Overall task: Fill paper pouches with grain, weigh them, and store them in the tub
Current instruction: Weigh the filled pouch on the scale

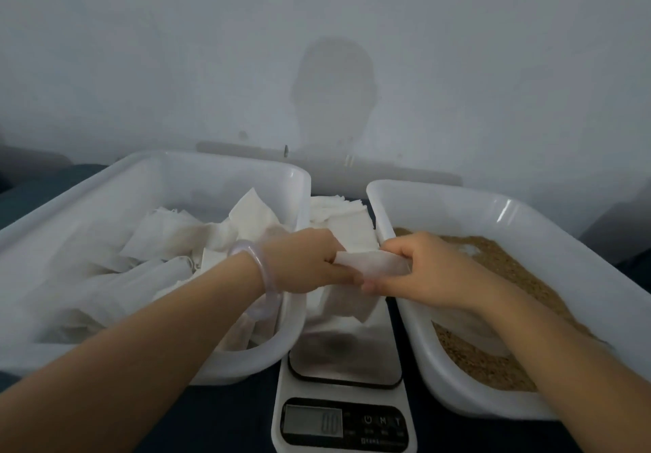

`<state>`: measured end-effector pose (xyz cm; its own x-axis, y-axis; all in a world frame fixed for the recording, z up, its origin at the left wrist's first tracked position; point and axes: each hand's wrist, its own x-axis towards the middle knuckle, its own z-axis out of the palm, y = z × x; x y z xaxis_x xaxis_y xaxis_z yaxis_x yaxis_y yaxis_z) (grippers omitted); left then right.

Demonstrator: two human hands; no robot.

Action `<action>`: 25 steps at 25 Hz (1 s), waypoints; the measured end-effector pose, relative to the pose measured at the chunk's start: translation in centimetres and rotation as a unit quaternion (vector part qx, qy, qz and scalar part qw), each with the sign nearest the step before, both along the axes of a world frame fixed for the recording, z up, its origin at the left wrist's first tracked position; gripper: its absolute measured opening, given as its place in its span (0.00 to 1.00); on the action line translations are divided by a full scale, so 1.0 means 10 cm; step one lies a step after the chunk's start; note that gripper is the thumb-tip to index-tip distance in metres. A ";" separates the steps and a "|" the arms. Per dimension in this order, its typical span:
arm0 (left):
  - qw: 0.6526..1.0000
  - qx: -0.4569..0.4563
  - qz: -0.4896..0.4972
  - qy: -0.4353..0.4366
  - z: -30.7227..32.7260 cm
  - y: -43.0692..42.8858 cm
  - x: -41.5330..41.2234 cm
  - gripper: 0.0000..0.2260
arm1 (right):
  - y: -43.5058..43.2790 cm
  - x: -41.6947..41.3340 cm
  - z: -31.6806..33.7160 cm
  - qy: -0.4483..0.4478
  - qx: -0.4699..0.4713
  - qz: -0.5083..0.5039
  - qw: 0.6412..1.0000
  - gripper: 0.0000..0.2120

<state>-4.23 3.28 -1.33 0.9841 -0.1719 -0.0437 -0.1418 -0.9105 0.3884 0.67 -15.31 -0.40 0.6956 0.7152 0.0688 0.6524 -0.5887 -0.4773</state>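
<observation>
The pouch (370, 264) between left grip (306, 262) and right grip (422, 269) is plain white. Beside the left grip a white pouch tub (211, 163) holds white pouches (169, 237); beside the right grip a white grain tub (458, 199) holds tan-brown grain (510, 269). Beneath them the scale (344, 392) is white, its platter (345, 350) silver, its panel (382, 424) black.

Both tubs, left (296, 185) and right (493, 206), are glossy white plastic. The pouches (169, 237) are matt white paper; the grain (510, 266) is coarse. The scale (343, 399) has a brushed-metal platform on a smooth plastic body

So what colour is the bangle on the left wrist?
Translucent pale lilac bangle, clearest in the head view.
</observation>
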 end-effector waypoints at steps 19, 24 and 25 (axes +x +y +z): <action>0.990 0.132 -0.033 -0.031 -0.11 -0.09 0.05 0.08 | 0.26 -0.09 -0.18 -0.069 -0.166 0.030 0.983 0.08; 0.992 0.114 -0.043 -0.024 -0.13 -0.06 0.05 0.09 | 0.24 -0.09 -0.21 -0.082 -0.161 0.028 0.983 0.07; 0.993 0.107 -0.047 -0.027 -0.14 -0.05 0.05 0.07 | 0.23 -0.10 -0.21 -0.084 -0.161 0.032 0.983 0.09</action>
<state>-3.73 2.77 -2.72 0.9662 -0.2550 -0.0370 -0.2449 -0.9534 0.1765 -0.33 -13.01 -2.46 0.6464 0.7607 -0.0587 0.7468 -0.6466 -0.1557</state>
